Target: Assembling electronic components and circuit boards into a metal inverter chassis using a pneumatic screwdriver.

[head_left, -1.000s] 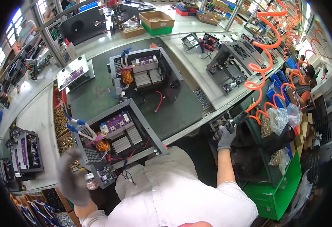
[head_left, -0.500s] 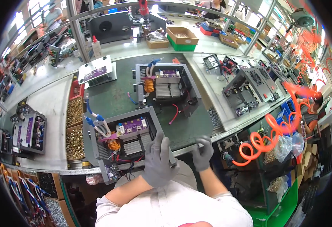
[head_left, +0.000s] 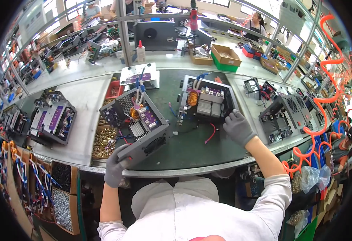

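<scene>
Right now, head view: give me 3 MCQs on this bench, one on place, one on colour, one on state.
1. Where is the right hand?
A. on the cardboard box
B. at the near right corner of the far open chassis
C. under the bench

2. What colour is the coiled air hose at right?
A. orange
B. blue
C. black

3. How does the near chassis sit?
A. flat on the mat
B. upside down on the floor
C. tilted, gripped at its front corner by the left hand

B: the gloved hand rests by that unit's corner.
A: the coils are bright orange.
C: one end is raised off the green mat.
</scene>
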A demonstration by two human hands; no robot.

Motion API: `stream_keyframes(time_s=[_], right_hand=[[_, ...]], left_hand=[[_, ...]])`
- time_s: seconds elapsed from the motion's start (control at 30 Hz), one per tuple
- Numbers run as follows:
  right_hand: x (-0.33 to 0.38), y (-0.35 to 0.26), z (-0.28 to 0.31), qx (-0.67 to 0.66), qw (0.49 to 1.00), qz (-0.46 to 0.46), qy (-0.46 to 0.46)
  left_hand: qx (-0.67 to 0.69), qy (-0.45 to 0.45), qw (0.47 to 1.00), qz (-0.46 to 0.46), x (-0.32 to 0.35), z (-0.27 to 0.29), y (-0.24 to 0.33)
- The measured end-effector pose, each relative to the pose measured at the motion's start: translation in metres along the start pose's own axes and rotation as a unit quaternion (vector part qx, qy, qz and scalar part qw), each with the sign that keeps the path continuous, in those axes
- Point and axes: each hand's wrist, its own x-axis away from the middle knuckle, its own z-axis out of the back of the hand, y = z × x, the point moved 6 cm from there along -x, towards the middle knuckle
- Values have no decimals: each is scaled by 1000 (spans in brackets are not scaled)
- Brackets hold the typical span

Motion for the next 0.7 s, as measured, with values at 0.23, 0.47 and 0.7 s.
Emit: stream_keyframes(time_s=[0.23,0.47,0.7], right_hand=[[-12,75,61,-376,903,-154,-139],[68,133,-26,-822,459,-242,235],[38,76,-55,-798,431,-353,231]], left_hand=[[-144,104,980,-93,-33,16,75],[-516,18,764,-387,-59,-146,124],[-545,55,722,-422,-65,-184,91]])
